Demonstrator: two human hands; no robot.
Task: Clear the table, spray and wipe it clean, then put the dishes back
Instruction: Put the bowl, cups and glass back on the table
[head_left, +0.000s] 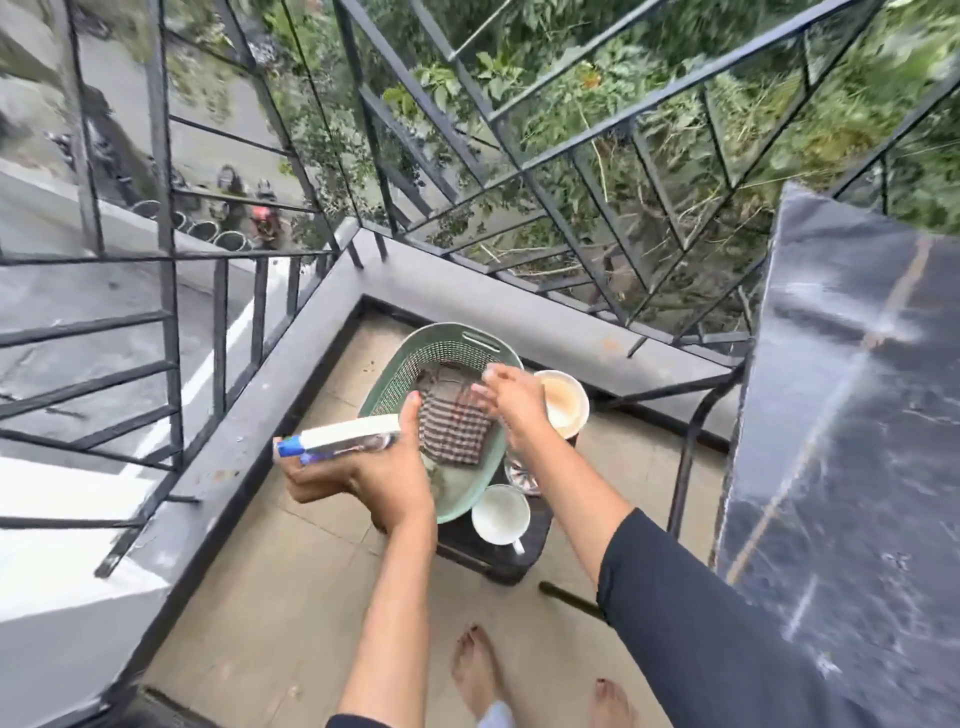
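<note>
Bottle (337, 438) is lying level, blue end pointing left, left hand (376, 470) gripping it beside the basket (415, 347); right hand (514, 402) is hovering over the cloth (451, 434), too blurred to tell its grip

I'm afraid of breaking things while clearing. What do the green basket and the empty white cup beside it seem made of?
The green basket looks like matte moulded plastic: perforated lattice wall, handle slot. The empty white cup seems glazed ceramic by its smooth thick rim, though melamine is possible.
</note>
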